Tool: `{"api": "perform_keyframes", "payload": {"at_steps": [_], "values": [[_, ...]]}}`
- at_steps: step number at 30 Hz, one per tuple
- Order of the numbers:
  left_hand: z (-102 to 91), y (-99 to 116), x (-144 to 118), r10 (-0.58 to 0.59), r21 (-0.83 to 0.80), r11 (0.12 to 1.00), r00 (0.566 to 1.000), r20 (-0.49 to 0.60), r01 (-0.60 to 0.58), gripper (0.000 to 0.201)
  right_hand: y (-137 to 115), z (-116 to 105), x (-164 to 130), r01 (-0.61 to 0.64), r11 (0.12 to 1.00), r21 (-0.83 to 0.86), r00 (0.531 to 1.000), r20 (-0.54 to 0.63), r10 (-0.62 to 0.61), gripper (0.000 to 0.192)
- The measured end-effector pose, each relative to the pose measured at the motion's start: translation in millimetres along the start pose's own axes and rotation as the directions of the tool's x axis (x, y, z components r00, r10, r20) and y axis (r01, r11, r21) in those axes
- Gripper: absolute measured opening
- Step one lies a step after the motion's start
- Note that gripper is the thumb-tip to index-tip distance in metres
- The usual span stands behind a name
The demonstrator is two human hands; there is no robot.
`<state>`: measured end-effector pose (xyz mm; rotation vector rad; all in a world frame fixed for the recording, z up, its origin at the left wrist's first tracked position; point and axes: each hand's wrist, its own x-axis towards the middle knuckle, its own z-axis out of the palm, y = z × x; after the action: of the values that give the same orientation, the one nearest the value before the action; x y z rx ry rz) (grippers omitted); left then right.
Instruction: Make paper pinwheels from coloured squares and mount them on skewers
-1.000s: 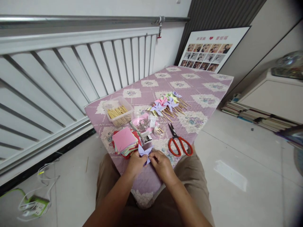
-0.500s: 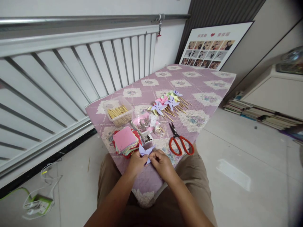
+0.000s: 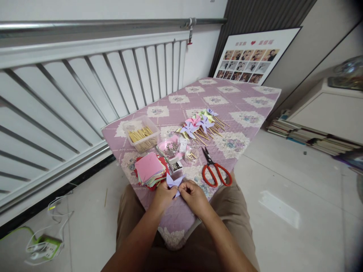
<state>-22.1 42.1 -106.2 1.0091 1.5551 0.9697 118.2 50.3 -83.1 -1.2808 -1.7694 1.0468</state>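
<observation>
Nothing of note has moved since the earlier frames: both hands remain at the near edge of the table (image 3: 249, 113), and only the camera view has shifted slightly. Left hand (image 3: 162, 195) and right hand (image 3: 193, 195) are close together, fingertips of each pinched on a folded lilac paper (image 3: 173, 182), which sits between them just above the purple quilted cover. Its points stand up and outward like pinwheel blades.

Just beyond the left hand lies a stack of coloured paper squares (image 3: 149, 169), pink sheet on top. Beside it, further in, stands a clear tub of wooden sticks (image 3: 141, 133). Small clear containers (image 3: 172, 149) with small items sit between the stack and the scissors (image 3: 214, 169), which have red handles and lie near the right hand, apart from it. A cluster of finished pinwheels (image 3: 200, 123) on sticks lies further back on the table. A photo board (image 3: 252, 60) leans against the wall behind.
</observation>
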Motion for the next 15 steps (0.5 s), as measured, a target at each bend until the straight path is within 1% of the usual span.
{"api": "perform_keyframes", "payload": {"at_steps": [6, 15], "values": [[-0.9, -5.4, 1.9, 0.028, 0.004, 1.0, 1.0, -0.006, -0.028, 0.008, 1.2, -0.6, 1.1, -0.018, 1.0, 0.014, 1.0, 0.008, 0.018, 0.014], [-0.5, -2.0, 0.2, 0.034, -0.012, 0.999, 0.999, -0.012, -0.034, 0.011, 2.0, 1.8, 2.8, -0.081, 0.995, 0.054, 0.997, 0.004, 0.081, 0.012]]}}
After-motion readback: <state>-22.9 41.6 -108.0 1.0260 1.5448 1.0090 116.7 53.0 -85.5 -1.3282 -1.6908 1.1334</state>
